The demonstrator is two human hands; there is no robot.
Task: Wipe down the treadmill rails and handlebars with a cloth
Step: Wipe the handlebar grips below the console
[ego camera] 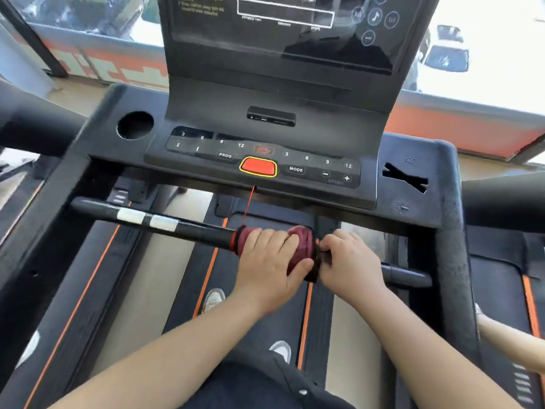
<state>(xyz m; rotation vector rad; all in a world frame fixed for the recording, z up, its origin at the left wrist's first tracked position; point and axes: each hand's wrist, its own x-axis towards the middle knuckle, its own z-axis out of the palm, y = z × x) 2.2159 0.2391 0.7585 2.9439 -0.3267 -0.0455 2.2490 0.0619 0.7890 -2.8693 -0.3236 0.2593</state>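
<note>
My left hand grips the cloth, dark red, wrapped round the bar. Right hand pinches its edge.

Console panel: PROG, MODE, 3-6-9-12; perhaps SPEED.

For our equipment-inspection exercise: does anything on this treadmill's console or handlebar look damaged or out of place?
Yes. The console's right tray has a jagged X-shaped hole and looks scuffed, unlike the neat round cup holder on the left. The red cord seems wound round the handlebar beside the cloth.
</note>
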